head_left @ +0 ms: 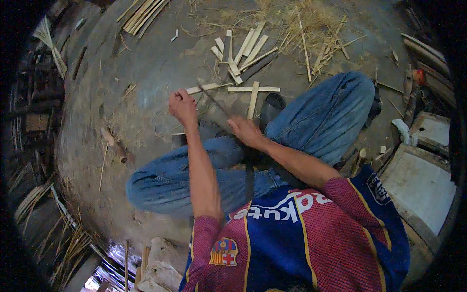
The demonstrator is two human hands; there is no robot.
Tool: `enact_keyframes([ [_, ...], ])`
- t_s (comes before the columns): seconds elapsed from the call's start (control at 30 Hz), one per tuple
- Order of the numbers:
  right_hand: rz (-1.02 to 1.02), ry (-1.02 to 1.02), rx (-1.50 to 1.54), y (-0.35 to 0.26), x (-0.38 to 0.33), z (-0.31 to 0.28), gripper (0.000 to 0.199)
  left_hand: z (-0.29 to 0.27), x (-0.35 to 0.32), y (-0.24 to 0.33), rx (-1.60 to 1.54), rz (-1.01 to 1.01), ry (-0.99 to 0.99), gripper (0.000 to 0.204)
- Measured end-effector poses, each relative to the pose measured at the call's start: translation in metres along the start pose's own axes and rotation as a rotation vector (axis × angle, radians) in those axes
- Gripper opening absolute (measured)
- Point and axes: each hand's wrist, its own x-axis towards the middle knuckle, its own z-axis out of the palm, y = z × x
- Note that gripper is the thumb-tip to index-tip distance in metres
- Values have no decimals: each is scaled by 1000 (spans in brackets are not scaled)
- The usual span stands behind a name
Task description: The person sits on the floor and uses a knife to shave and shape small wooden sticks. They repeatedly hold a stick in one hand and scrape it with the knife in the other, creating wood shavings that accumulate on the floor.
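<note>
My left hand (183, 108) is closed around one end of a pale split strip (208, 87), bamboo or wood by its look. The strip sticks out to the right from my fingers. In my closed right hand (248, 132) is a knife, its handle hidden by the fingers. The dark, thin knife blade (215, 101) points up and left, and its tip overlaps the strip; whether it touches cannot be made out. Just right of the strip, two more pale pieces lie crossed on the ground: a level one (268, 89) and an upright one (253, 101).
Several short pale strips (253, 43) lie scattered ahead, beside a heap of thin shavings (311, 29). A bundle of long slats (142, 17) is at the far left. A short wooden stick (115, 146) lies left of my knees. White-topped boxes (416, 180) stand at the right.
</note>
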Motion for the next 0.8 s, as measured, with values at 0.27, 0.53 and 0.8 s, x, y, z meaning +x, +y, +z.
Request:
enact_keyframes([
  [0.27,162,-21,-56,11,-6,10,41,-1,-6,-5,107,22,16,26],
  [0.53,202,18,2,2,-6,4,45,-2,2,-8,93,64,-18,27],
  [0.8,254,-72,88,-2,-2,-4,48,-4,-3,1,93,33,-16,28],
])
